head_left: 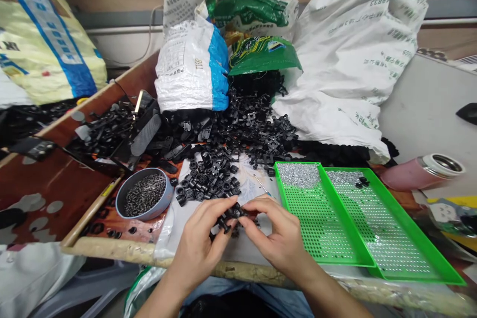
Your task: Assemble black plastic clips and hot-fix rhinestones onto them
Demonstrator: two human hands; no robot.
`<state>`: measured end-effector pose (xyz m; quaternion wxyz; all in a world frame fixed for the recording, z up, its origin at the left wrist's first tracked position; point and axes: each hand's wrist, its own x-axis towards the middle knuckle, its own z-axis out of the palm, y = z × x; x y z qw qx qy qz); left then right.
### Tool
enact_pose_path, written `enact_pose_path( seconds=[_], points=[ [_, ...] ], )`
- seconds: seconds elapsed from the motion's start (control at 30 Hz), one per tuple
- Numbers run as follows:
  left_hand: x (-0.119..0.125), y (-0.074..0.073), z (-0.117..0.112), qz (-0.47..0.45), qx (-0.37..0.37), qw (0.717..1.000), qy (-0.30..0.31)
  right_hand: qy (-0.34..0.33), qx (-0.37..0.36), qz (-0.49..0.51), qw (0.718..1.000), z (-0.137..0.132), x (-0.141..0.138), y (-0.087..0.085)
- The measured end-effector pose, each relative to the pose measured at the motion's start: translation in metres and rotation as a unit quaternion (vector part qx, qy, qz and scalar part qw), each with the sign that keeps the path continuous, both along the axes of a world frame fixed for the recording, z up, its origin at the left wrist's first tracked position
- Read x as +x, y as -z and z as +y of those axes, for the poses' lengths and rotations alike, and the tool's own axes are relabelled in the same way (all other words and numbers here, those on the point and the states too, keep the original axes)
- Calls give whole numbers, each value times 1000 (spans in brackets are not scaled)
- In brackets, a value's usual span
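My left hand [204, 231] and my right hand [276, 228] meet low over the front of the bench. Between their fingertips are small black plastic parts [233, 214], pinched from both sides; their exact shape is partly covered by the fingers. Just beyond the hands lies a heap of black round plastic parts [208, 179] on a whitish sheet [167, 238]. A thin screwdriver-like tool [261, 185] with a blue end rests behind my right hand.
Two green perforated trays [326, 238] hold small silvery pieces at the right. Beside them lies a pink flask [406, 174]. A bowl [169, 194] of tiny metal parts stands left. Behind are piles of black parts [253, 124], a white-blue sack [186, 69] and a white sack [346, 59].
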<state>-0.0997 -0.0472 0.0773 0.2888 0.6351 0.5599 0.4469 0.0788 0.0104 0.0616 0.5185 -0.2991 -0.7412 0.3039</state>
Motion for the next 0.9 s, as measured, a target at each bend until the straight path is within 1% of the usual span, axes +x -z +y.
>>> enact_pose_path(
  seconds=[0.1, 0.27, 0.47, 0.53, 0.6, 0.7, 0.73, 0.77, 0.8, 0.87, 0.9],
  points=[
    [2, 0, 0, 7, 8, 1000, 4, 10, -23, -26, 999, -2, -1, -3],
    [5, 2, -1, 17, -6, 1000, 20, 30, -61, -3, 998, -7, -4, -2],
    [3, 9, 2, 10, -23, 999, 32, 40, -82, -2, 996, -7, -6, -3],
    [3, 11, 1, 7, -31, 999, 27, 35, -79, -3, 996, -7, -5, -2],
    [3, 9, -3, 7, -32, 999, 34, 27, -67, -12, 997, -8, -3, 1],
    [-1, 3, -7, 31, -33, 996, 71, 23, -31, -29, 999, -7, 2, 12],
    [-6, 1, -6, 47, -30, 996, 69, 30, -23, -32, 999, -6, 4, 17],
    [-14, -3, -2, 67, -20, 996, 48, 29, -16, -35, 999, -4, 7, 22],
    [-26, -7, 2, 90, 0, 996, 11, 26, -13, -41, 999, -2, 9, 27],
    [-59, -22, 16, 145, 61, 983, -97, 22, -6, -53, 998, 2, 13, 35],
    [-79, -31, 24, 172, 98, 968, -155, 20, -3, -59, 998, 2, 15, 38]
  ],
)
